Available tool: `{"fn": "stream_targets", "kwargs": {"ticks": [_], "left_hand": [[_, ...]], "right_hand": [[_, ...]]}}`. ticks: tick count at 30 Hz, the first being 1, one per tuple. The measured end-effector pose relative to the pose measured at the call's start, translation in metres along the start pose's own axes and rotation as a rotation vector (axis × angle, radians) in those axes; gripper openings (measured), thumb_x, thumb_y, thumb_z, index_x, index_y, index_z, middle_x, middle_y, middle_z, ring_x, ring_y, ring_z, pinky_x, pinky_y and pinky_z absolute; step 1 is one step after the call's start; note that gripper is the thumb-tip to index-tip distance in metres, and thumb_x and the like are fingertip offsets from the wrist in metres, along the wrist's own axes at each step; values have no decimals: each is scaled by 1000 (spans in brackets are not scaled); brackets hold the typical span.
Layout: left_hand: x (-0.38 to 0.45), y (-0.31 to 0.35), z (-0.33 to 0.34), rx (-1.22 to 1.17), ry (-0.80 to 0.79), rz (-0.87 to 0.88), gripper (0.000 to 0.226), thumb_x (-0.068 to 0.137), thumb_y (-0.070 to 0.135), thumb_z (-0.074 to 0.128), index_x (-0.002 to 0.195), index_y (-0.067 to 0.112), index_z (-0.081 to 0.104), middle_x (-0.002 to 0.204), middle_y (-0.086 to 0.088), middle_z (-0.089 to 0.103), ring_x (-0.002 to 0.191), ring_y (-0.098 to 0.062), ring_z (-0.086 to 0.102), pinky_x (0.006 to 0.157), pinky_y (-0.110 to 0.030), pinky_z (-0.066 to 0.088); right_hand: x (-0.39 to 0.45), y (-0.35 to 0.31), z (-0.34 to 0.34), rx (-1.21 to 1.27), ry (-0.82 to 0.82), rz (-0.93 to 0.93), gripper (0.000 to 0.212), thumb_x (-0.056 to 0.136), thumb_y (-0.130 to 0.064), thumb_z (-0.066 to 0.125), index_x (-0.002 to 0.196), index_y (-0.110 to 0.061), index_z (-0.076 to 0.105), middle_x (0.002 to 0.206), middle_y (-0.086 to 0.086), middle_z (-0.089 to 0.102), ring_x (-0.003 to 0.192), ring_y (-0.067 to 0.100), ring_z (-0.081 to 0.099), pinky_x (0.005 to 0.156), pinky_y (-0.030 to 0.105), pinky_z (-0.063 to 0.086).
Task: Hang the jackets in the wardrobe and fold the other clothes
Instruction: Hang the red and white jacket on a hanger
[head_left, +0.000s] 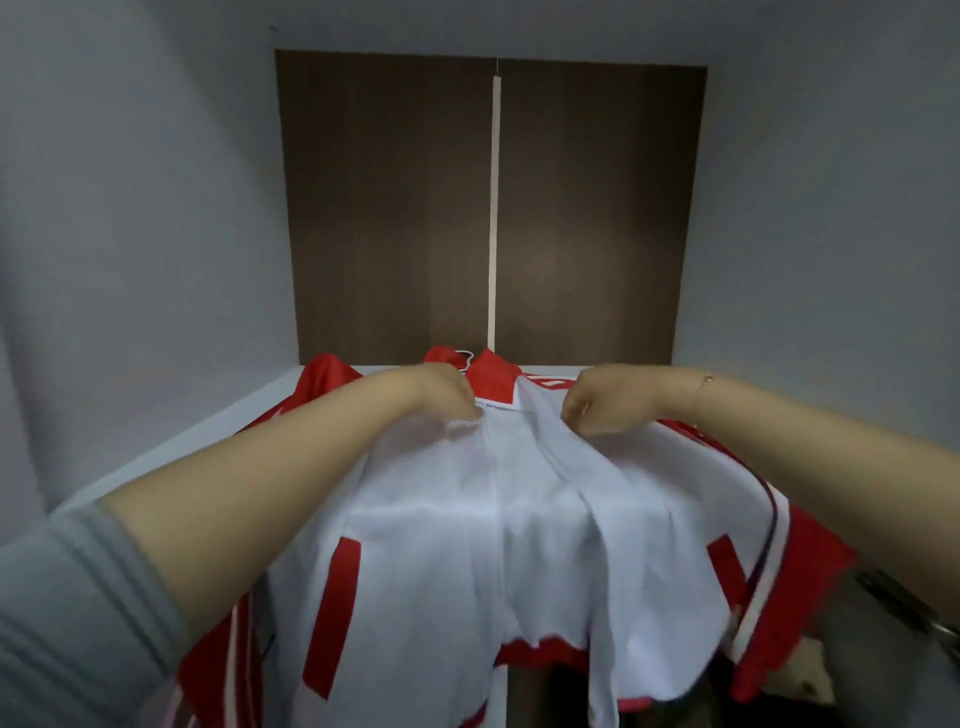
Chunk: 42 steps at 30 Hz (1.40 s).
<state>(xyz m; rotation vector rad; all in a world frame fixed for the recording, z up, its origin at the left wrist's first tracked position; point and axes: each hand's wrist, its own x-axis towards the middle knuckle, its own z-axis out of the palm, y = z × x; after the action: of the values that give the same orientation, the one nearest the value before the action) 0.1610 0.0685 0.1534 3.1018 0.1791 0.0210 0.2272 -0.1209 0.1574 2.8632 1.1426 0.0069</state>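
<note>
A white and red zip jacket lies front up on a white shelf inside the wardrobe, its red collar toward the brown back panel and its hem hanging over the front edge. My left hand pinches the left front panel near the top of the zip. My right hand pinches the right front panel at the same height. The two hands are close together, just below the collar. No hanger shows.
The wardrobe's brown back panel has a pale vertical strip down its middle, with grey side walls left and right. A metal fitting shows at the lower right edge. Dark space lies below the shelf.
</note>
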Motion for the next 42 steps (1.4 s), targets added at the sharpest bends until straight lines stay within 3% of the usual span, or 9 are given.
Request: {"fn": "stream_targets", "kwargs": {"ticks": [5,8,12,15,17,25,30,35,42], "left_hand": [[-93,21,25,-367,274,104,28,95,19,52,111,7,71,118,-7,67,111,-21,59,94,-30,48],[-145,29,60,-722,368,177,20,94,18,58,107,16,74,105,12,69,92,1,61,75,-7,45],[-199,35,132,-1209,203,194,19,95,21,60,107,28,72,106,20,69,98,6,63,82,-12,52],[-216,40,193,-1412,0,20,17,93,20,63,108,26,70,110,10,71,103,-5,66,91,-25,54],[-219,46,229,-1556,-113,-117,19,93,20,64,111,21,67,108,4,73,98,-8,69,83,-24,56],[-186,58,335,-2113,-183,-539,34,98,16,57,131,14,49,116,-2,64,111,-19,60,72,-27,55],[-151,55,358,-2165,24,-618,67,84,21,74,138,28,36,117,0,60,107,-19,59,96,-38,48],[-139,58,365,-2252,67,-454,34,88,30,65,122,26,61,128,4,65,112,-11,65,82,-28,52],[-158,65,376,-2063,122,-417,32,75,42,81,105,35,73,121,3,67,110,-17,61,89,-31,49]], "right_hand": [[-75,-26,29,240,362,25,24,93,-19,54,104,-17,75,111,-8,70,90,8,61,77,20,44],[-131,-48,67,532,512,13,18,92,-19,59,93,-23,76,94,-18,69,79,-2,62,69,7,42],[-188,-72,140,977,371,94,18,92,-14,61,87,-21,76,97,-9,74,90,3,68,78,18,54],[-208,-84,194,1176,275,234,18,93,-8,58,97,-8,75,100,3,75,95,15,70,80,24,55],[-213,-91,224,1317,255,298,19,95,-8,57,99,-7,75,100,3,75,96,16,70,78,22,55],[-184,-82,313,1619,350,659,12,92,-16,61,90,-12,72,97,3,69,92,15,63,71,27,54],[-163,-61,350,1820,134,770,15,88,-29,65,101,-22,63,104,-1,65,98,11,59,90,36,49],[-152,-63,372,2149,13,457,29,84,-27,66,110,-14,65,115,6,70,107,21,67,83,33,52],[-170,-84,389,2139,67,378,21,73,-30,78,90,-18,79,85,4,69,72,13,64,70,25,55]]}}
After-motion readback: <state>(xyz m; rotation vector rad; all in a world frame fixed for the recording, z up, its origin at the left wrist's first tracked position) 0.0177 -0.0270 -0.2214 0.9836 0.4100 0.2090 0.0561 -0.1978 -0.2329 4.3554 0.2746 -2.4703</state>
